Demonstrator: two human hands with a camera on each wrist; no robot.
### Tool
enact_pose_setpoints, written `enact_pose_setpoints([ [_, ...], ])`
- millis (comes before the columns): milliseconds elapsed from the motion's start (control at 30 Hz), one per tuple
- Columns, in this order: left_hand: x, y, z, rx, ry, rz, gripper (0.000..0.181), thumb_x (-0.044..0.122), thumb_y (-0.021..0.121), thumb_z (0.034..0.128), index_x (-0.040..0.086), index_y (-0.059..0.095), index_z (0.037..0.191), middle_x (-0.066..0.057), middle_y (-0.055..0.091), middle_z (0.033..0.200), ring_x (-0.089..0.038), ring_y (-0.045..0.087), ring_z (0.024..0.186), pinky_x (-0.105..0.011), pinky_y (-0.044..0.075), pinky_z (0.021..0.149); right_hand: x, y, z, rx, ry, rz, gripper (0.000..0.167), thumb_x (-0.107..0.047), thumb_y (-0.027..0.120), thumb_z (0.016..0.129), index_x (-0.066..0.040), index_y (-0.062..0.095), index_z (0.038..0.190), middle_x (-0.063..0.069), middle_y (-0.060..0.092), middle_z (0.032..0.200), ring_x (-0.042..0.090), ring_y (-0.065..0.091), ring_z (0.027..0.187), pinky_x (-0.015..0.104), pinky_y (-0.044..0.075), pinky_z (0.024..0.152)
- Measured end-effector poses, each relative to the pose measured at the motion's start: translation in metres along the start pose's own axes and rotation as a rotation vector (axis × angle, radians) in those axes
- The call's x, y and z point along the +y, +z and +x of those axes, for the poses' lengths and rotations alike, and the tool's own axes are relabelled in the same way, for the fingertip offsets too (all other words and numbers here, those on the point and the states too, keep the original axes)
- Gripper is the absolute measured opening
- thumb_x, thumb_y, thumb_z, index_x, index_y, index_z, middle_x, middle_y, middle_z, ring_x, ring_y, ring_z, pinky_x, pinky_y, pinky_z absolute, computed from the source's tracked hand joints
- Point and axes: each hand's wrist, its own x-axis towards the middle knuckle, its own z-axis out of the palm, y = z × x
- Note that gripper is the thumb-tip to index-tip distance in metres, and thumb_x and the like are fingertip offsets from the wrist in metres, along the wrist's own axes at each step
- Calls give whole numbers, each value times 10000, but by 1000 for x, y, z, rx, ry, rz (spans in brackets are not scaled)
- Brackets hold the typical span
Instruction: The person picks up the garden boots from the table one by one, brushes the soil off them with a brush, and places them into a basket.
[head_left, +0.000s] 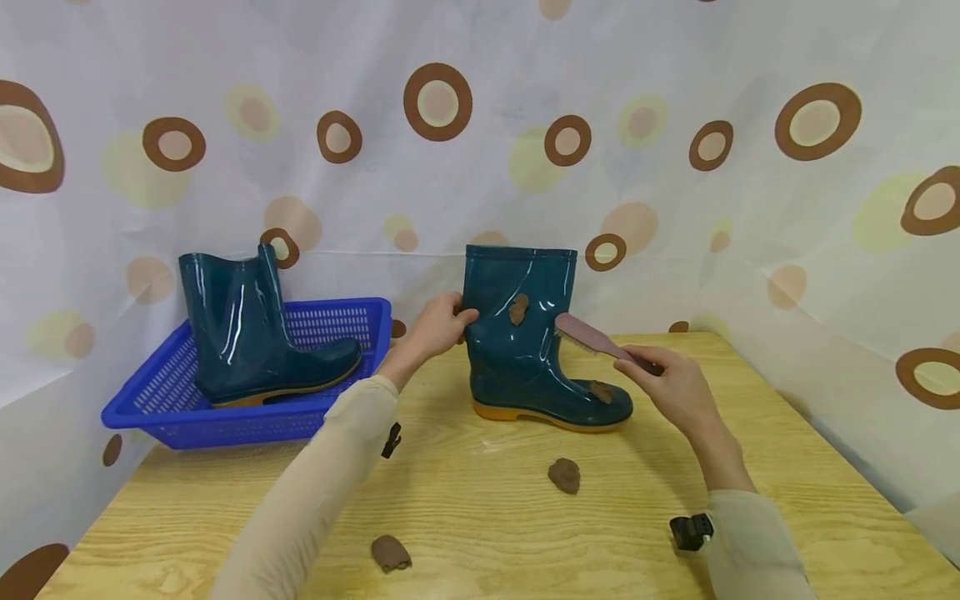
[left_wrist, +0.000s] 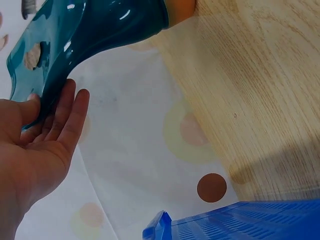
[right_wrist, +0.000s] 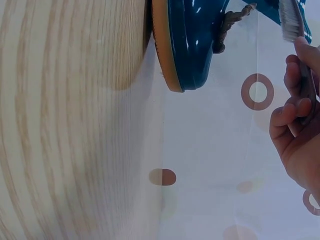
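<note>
A dark green rain boot (head_left: 501, 358) with an orange sole stands upright on the table, toe to the right. My left hand (head_left: 437, 327) pinches the back of its shaft, thumb on the near side and fingers behind, as the left wrist view also shows (left_wrist: 47, 145). In my right hand (head_left: 675, 387) is a mauve brush (head_left: 588, 335) with pale bristles (right_wrist: 288, 20), gripped by its handle. The brush head is at the front edge of the shaft; whether it touches I cannot tell. One brown mud-like lump (head_left: 518, 309) sticks to the shaft, another (head_left: 601, 392) to the toe.
At the left, a blue plastic basket (head_left: 247, 430) holds a second green rain boot (head_left: 238, 333), upright and leaning slightly. Two brown lumps (head_left: 565, 475) lie on the wooden table (head_left: 480, 517) in front of the boot. A white patterned curtain (head_left: 495, 192) hangs behind.
</note>
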Motion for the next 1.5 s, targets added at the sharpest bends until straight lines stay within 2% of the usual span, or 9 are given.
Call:
enact_pose_setpoints([
  [200, -1, -3, -5, 9, 5, -6, 252, 256, 486, 1058, 21, 575, 1052, -129, 634, 887, -243, 609, 758, -271, 473, 628, 0, 1, 0, -8, 7, 14, 466, -444, 626, 962, -89, 685, 1259, 153, 721, 1146, 184, 617, 890, 209, 485, 699],
  [367, -3, -5, -10, 19, 2, -22, 250, 253, 478, 1061, 21, 573, 1052, -138, 633, 926, -312, 650, 834, -285, 492, 644, 2, 1, 0, -3, 3, 28, 464, -444, 625, 963, -91, 685, 1257, 146, 722, 1146, 94, 594, 842, 201, 486, 679],
  [467, -5, -6, -13, 18, -5, -25, 255, 271, 472, 1063, 35, 567, 1069, -135, 630, 955, -291, 650, 846, -295, 504, 660, 3, 1, 1, 0, 0, 39, 464, -447, 626, 961, -92, 686, 1254, 142, 721, 1146, 54, 582, 822, 201, 487, 670],
  [533, -6, -7, -16, 19, -10, -32, 259, 280, 469, 1063, 40, 564, 1086, -132, 628, 972, -276, 646, 850, -299, 504, 670, 4, 1, 1, -1, -4, 41, 467, -447, 625, 962, -91, 684, 1258, 145, 720, 1144, 52, 575, 811, 206, 483, 662],
  [767, -13, -13, -25, 26, -15, -57, 276, 296, 469, 1063, 41, 560, 1116, -132, 617, 939, -339, 641, 894, -301, 490, 673, 5, 1, 1, -13, -3, 49, 468, -443, 625, 963, -88, 681, 1262, 145, 719, 1141, 44, 575, 801, 212, 481, 653],
  [967, -17, -17, -31, 37, -26, -64, 290, 308, 473, 1060, 49, 571, 1148, -120, 643, 994, -262, 653, 868, -320, 546, 727, 3, 2, 0, -18, -8, 64, 462, -430, 629, 964, -82, 680, 1262, 154, 715, 1144, 39, 572, 803, 210, 481, 653],
  [1100, -18, -19, -36, 49, -35, -66, 296, 311, 479, 1058, 51, 577, 1159, -123, 650, 1007, -273, 649, 877, -333, 545, 742, 2, 3, 0, -21, -8, 66, 461, -432, 632, 962, -89, 679, 1265, 150, 714, 1159, 22, 581, 820, 206, 490, 666],
  [1367, -24, -24, -46, 111, -30, -38, 265, 300, 488, 1055, 53, 578, 1091, -115, 632, 933, -211, 576, 781, -286, 494, 675, 0, 3, 1, -62, 3, 57, 491, -447, 619, 965, -84, 659, 1294, 154, 707, 1154, 115, 579, 815, 223, 475, 654],
  [1500, -28, -27, -52, 123, -49, -42, 264, 319, 491, 1053, 69, 575, 1050, -114, 640, 941, -260, 613, 815, -291, 486, 658, -4, 2, 1, -85, 10, 72, 501, -460, 612, 966, -88, 654, 1299, 146, 701, 1154, 135, 583, 825, 237, 478, 659],
])
